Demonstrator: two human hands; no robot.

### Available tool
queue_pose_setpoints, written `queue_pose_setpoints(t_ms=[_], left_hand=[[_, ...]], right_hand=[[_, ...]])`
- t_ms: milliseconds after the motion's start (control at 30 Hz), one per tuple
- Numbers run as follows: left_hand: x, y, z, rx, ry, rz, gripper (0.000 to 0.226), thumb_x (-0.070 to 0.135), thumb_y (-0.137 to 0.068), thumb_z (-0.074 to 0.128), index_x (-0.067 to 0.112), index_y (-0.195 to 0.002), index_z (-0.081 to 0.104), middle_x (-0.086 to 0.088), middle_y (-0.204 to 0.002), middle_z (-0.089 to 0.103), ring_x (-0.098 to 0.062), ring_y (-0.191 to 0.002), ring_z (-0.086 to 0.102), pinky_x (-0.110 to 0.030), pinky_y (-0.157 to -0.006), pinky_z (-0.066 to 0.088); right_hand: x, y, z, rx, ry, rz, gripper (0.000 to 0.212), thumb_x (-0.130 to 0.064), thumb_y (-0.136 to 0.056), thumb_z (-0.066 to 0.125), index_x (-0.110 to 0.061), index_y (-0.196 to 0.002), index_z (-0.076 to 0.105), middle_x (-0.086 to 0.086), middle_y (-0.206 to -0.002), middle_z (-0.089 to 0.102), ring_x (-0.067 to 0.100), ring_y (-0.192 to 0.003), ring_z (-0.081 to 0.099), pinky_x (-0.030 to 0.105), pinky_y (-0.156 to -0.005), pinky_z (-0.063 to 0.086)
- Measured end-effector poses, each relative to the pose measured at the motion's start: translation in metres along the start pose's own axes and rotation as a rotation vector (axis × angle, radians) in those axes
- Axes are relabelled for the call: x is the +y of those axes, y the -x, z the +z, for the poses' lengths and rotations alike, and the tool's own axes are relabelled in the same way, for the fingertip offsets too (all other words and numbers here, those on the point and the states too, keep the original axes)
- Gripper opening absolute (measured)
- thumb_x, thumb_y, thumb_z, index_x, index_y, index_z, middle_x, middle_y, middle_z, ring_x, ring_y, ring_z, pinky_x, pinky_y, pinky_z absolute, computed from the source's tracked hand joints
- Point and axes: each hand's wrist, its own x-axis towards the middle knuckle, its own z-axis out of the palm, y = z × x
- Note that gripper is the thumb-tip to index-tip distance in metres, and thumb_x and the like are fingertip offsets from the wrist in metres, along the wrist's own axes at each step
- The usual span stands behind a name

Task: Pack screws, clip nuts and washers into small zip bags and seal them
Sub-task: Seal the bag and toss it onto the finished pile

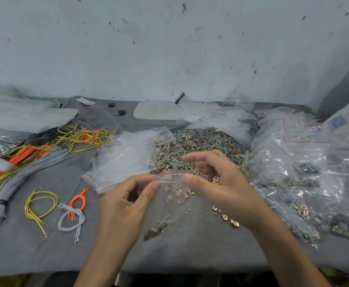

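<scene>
At frame centre, the left hand (128, 195) pinches a small zip bag (172, 179) at one end of its red-striped mouth; the right hand (217, 179) pinches the other end, fingers spread. To seal cleanly, level both lips, then press along the strip. Just above lies the hardware pile (200, 143); filled bags (293, 172) sit at right.

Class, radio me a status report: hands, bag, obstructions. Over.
Left hand and right hand both pinch the zip bag at its mouth. Mouth open, unsealed. Nothing blocking; hardware pile just behind.
</scene>
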Motion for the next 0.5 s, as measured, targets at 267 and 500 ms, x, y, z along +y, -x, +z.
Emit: queue_pose_setpoints(t_ms=[267, 500], left_hand=[[0.016, 0.016, -0.003, -0.051, -0.043, 0.064, 0.006, 0.035, -0.086, 0.066, 0.039, -0.089, 0.070, 0.011, -0.069, 0.064, 0.002, -0.057, 0.049, -0.014, -0.054, 0.038], [0.029, 0.022, -0.005, -0.059, -0.044, 0.106, 0.013, 0.046, -0.086, 0.069, 0.037, -0.094, 0.072, 0.000, -0.071, 0.065, -0.009, -0.057, 0.051, -0.017, -0.053, 0.040]], right_hand=[[-0.027, 0.003, 0.013, -0.141, 0.335, -0.296, 0.011, -0.031, -0.091, 0.073, -0.028, -0.102, 0.071, -0.016, -0.100, 0.062, 0.007, -0.103, 0.053, 0.031, -0.094, 0.043], [-0.036, 0.015, 0.017, 0.026, 0.324, -0.415, 0.004, -0.022, -0.082, 0.072, -0.020, -0.081, 0.069, -0.014, -0.084, 0.062, 0.008, -0.086, 0.057, 0.030, -0.078, 0.049]])
